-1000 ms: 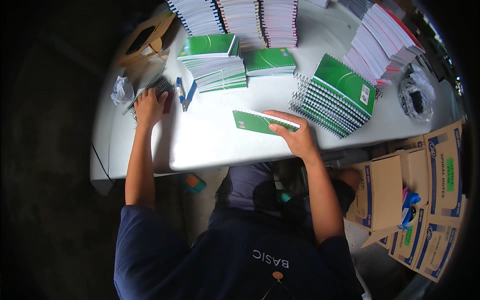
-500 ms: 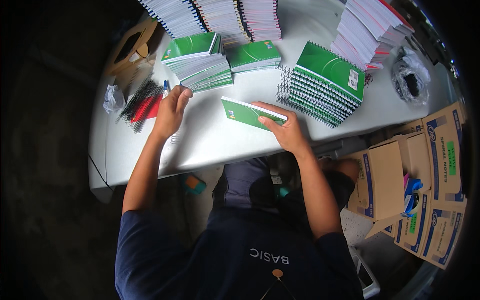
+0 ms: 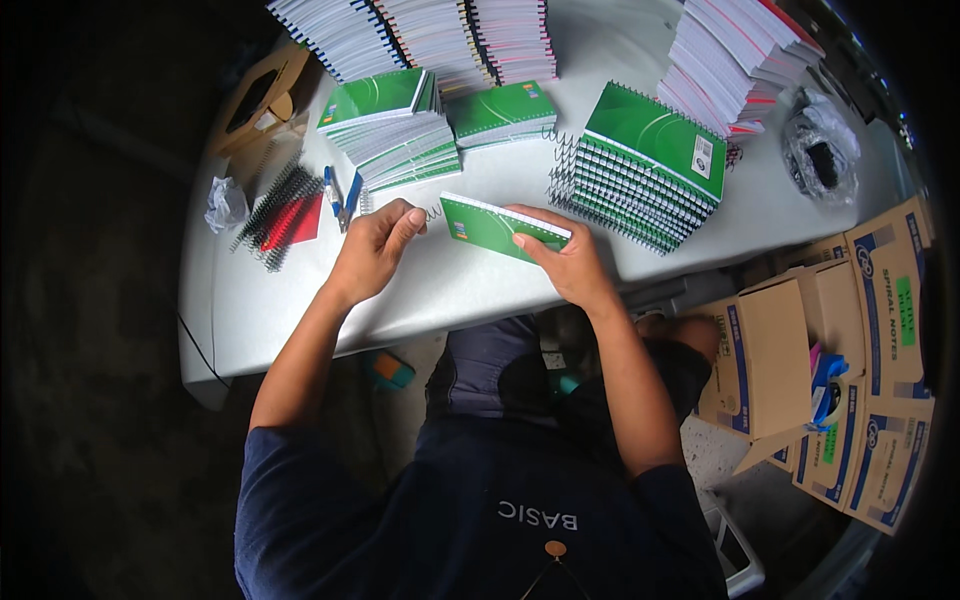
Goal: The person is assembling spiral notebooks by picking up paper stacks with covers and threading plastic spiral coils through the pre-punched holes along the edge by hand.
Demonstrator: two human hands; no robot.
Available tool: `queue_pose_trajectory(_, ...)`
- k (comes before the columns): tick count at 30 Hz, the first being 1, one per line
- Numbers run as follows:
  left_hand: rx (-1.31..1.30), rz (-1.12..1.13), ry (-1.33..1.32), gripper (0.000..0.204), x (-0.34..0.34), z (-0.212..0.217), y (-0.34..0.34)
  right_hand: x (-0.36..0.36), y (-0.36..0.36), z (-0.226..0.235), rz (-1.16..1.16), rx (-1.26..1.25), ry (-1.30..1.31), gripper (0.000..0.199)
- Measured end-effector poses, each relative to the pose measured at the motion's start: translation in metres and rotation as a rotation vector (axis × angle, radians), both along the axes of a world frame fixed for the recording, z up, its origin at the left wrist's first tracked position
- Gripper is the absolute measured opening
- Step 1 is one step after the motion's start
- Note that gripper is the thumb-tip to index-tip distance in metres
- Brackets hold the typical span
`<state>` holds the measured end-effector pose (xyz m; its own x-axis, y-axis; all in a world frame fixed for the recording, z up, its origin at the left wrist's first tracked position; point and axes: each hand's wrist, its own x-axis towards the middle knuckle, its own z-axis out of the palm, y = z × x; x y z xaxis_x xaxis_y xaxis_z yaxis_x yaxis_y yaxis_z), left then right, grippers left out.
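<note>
My right hand (image 3: 562,252) grips a green notebook (image 3: 485,228) by its right end, thumb on the cover and fingers behind. Along the notebook's upper edge runs a row of punched holes. Pinched in my left hand (image 3: 385,245) is a thin wire spiral coil (image 3: 434,211); its tip pokes out toward the notebook's left corner, and my fingers hide most of it. Just beyond the left hand lie blue-handled pliers (image 3: 349,200). To the right of the notebook stands a pile of green spiral-bound notebooks (image 3: 655,150), with loose coil ends jutting from its left side.
Unbound green notebooks (image 3: 395,135) are stacked behind my hands, beside a smaller stack (image 3: 505,113). Loose dark coils (image 3: 275,205) lie over a red sheet at left. Tall paper stacks (image 3: 430,40) line the back. Cardboard boxes (image 3: 765,360) stand at right below the table (image 3: 270,320).
My left hand has moved right and slightly nearer, bringing the coil tip beside the notebook's left corner. The pliers it covered now show. The right hand has barely moved.
</note>
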<state>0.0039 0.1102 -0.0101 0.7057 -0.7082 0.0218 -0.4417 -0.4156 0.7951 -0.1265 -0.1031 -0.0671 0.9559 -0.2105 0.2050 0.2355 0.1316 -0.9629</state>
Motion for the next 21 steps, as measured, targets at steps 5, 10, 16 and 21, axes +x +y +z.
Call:
queue_pose_trajectory(5, 0.051, 0.017, 0.139, 0.044, 0.006, 0.005, -0.004, 0.0, 0.0, -0.001, 0.001, -0.06, -0.004, 0.032)
queue_pose_trajectory(10, 0.132, -0.061, 0.543, 0.053, 0.023, 0.017, -0.004, 0.001, 0.001, -0.004, 0.001, -0.024, -0.003, 0.031)
queue_pose_trajectory(16, 0.11, 0.025, 0.716, 0.045, 0.036, 0.03, -0.015, 0.0, 0.001, -0.004, 0.009, -0.077, -0.026, 0.031)
queue_pose_trajectory(21, 0.0, -0.213, 0.045, 0.016, 0.033, 0.032, -0.022, -0.002, 0.0, -0.002, 0.002, -0.044, -0.035, 0.029)
